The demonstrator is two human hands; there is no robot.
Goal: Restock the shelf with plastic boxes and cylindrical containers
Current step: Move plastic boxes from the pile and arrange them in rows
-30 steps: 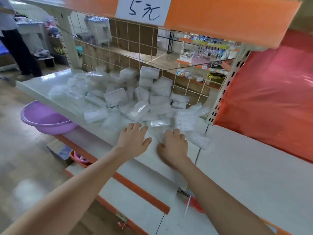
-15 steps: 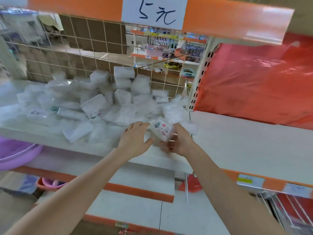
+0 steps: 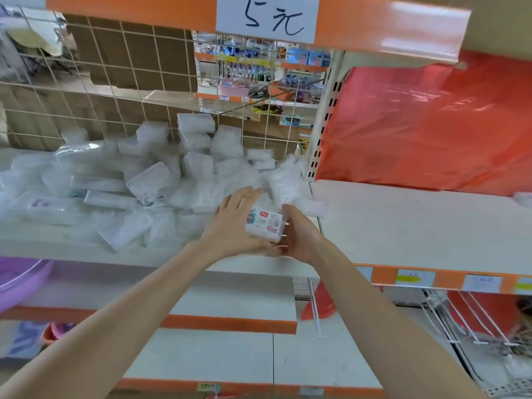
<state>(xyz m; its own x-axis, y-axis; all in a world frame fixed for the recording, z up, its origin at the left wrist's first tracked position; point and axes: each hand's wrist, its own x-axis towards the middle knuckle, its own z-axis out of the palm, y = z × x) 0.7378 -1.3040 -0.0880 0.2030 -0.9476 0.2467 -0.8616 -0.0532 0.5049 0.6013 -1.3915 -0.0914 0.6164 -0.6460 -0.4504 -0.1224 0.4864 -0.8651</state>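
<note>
Since the earlier frames, one plastic box [image 3: 265,227] has been taken off the front of the pile [image 3: 161,182], where both hands lay flat a second ago, and it now sits clear of the shelf [image 3: 403,226], just above its front edge and between the two hands. The left hand [image 3: 233,226] lies against the box's left side with its fingers [image 3: 244,194] nearly straight and spread, acting as a backstop rather than a clamp. The right hand [image 3: 300,236] has its fingers [image 3: 290,211] curled round the right end, which appears to carry most of the hold. This two-sided hold probably serves to turn the box and square it before it is set down. The box is small, rectangular and translucent white, tilted with its printed label, red and teal marks on white, facing up toward the camera. Its contents cannot be made out. The pile behind it consists of similar clear boxes lying in disorder against the wire grid [image 3: 115,96]. No cylindrical container can be told apart. To the right, the shelf section in front of the red plastic sheet [image 3: 431,125] looks a likely place to set it. A handwritten price sign [image 3: 267,17] hangs above.
</note>
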